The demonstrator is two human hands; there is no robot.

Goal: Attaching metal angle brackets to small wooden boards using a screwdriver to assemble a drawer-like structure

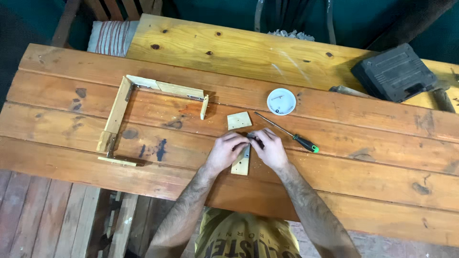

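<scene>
My left hand [227,149] and my right hand [270,149] meet over a short pale wooden strip [241,165] lying on the plank table [334,172]. Both hands pinch a small dark metal piece at the strip's upper end, where a grey metal bracket shows between the fingers. A small square wooden piece [239,120] lies just beyond the hands. A screwdriver [287,132] with a green and black handle rests to the right of my right hand.
A partly joined wooden frame [143,107] with metal corner brackets lies at the left. A white round lid [281,101] holding small screws sits behind the screwdriver. A dark plastic tool case [394,71] stands at the far right. The table's near edge runs just below my forearms.
</scene>
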